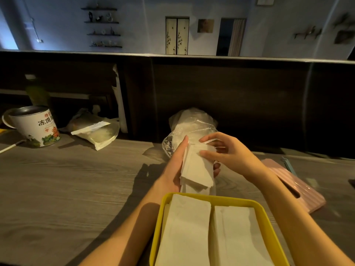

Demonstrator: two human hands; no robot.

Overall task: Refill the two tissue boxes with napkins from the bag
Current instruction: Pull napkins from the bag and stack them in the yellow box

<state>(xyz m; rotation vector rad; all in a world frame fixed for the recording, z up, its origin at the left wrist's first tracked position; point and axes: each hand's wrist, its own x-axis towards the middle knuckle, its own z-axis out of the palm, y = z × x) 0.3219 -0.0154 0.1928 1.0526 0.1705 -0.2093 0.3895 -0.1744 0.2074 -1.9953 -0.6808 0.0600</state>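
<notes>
A clear plastic bag of white napkins stands at the back of the wooden counter. Just in front of it my left hand grips a stack of white napkins from below and the side. My right hand pinches the top of that stack with thumb and fingers. An open yellow tissue box lies nearest me and holds two rows of folded napkins. A pink ribbed tissue box with a slot lies to the right, partly behind my right forearm.
A white tea tin with a landscape print stands at the far left. Beside it lies a sealed plastic pouch. A dark wooden partition rises behind the counter. A thin blue-green item lies past the pink box.
</notes>
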